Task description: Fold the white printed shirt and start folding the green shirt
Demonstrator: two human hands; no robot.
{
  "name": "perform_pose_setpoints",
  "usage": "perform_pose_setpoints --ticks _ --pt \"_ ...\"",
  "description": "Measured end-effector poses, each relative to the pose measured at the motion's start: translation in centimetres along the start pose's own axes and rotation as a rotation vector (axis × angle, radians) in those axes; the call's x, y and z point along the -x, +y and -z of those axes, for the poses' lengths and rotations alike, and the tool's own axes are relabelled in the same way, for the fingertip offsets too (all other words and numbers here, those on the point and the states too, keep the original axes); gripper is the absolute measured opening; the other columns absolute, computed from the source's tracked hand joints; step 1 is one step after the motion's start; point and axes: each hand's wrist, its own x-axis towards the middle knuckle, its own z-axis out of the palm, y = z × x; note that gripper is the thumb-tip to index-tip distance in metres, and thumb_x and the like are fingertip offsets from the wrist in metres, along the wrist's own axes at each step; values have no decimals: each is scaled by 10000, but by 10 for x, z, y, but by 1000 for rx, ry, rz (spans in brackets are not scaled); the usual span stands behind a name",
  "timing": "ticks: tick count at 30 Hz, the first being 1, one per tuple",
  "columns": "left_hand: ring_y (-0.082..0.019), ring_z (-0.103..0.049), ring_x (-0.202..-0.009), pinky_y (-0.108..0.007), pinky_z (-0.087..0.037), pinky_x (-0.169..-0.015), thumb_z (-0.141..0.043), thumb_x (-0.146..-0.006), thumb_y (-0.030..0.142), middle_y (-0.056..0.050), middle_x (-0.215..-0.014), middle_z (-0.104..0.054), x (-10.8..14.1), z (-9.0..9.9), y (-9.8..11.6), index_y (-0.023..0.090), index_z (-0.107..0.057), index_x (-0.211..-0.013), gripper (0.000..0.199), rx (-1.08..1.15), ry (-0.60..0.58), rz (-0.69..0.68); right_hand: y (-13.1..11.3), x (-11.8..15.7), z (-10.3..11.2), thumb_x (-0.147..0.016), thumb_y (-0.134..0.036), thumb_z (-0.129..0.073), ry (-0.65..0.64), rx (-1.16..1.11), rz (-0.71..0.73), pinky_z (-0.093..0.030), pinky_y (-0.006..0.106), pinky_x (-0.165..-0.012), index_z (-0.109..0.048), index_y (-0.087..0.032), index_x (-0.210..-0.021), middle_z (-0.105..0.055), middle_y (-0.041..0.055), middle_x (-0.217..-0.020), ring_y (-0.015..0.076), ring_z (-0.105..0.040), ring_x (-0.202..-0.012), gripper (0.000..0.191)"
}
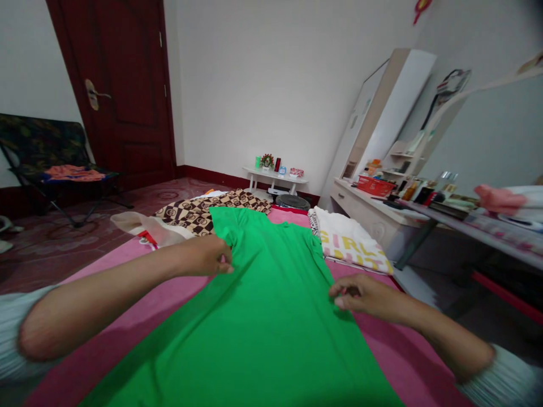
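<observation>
A bright green garment (271,305) lies spread over a pink cover (399,345), its sleeves and neckline at the far end. My left hand (214,257) is at its left edge just below the left sleeve, fingers curled in a pinch on the fabric. On the right edge, my right hand (352,294) has its fingers curled, with thumb and forefinger closed on the green cloth. Some wrinkles run from the left sleeve down the front.
Beyond the left sleeve lies a brown checked cloth (190,215). A folded white shirt with lettering (348,234) sits at the right. Further off are a small white table (275,176), a folding chair (46,147) and a cluttered dresser (369,209).
</observation>
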Motion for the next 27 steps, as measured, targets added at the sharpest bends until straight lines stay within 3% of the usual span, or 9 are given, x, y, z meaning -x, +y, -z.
perform_pose_setpoints --ticks 3,7,10,14,16,20,23,27 --pt "-254 -641 -866 -306 -450 -714 -605 -772 324 -89 -967 -697 -52 -7 -16 254 -737 -932 218 -164 185 93 29 -65 11 -675 -306 -671 270 -67 -34 -449 244 -541 -703 -145 -878 -664 17 -688 151 -595 -604 261" --pt "-296 -597 -1043 -335 -466 -805 -564 -806 310 -164 -1212 -577 -98 0 -46 195 -627 -1171 388 -365 393 260 38 -137 18 -607 -163 -706 552 -279 -166 -466 224 -478 -656 -161 -920 -691 18 -734 126 -609 -520 317" --pt "-331 -592 -1051 -369 -480 -802 -560 -811 362 -210 -1168 -581 -120 7 -66 139 -572 -1213 461 -404 385 352 36 -180 18 -624 -123 -709 639 -389 -245 -488 235 -456 -596 -143 -1087 -695 40 -712 141 -622 -476 476" --pt "-359 -587 -1058 -388 -486 -805 -661 -735 400 -220 -1139 -610 -137 5 -78 120 -538 -1234 585 -404 319 393 42 -218 9 -633 -104 -713 617 -381 -365 -480 275 -399 -497 -54 -1215 -642 36 -536 190 -602 -416 622" --pt "-346 -589 -1060 -367 -482 -812 -703 -695 351 -204 -1170 -608 -139 1 -78 147 -554 -1217 580 -413 305 401 47 -226 4 -604 -88 -734 612 -336 -413 -457 277 -368 -546 -38 -1139 -605 24 -473 191 -569 -377 569" --pt "-328 -604 -1035 -344 -469 -808 -662 -717 252 -174 -1120 -643 -132 -1 -71 162 -647 -1076 370 -411 284 420 51 -217 11 -576 -175 -786 603 -230 -427 -430 261 -358 -651 -122 -863 -546 -23 -418 155 -511 -336 322" --pt "-324 -609 -1015 -336 -460 -794 -621 -750 257 -162 -1082 -652 -121 6 -68 166 -680 -1031 301 -408 360 400 44 -192 38 -623 -301 -773 653 -143 -343 -416 241 -381 -648 -152 -699 -527 -29 -410 134 -504 -345 209" --pt "-287 -603 -1000 -322 -447 -790 -578 -802 295 -100 -1118 -638 -101 28 -65 215 -691 -1036 272 -341 579 298 19 -136 80 -711 -352 -719 828 -106 -140 -428 225 -413 -647 -163 -780 -608 3 -514 140 -570 -412 214"
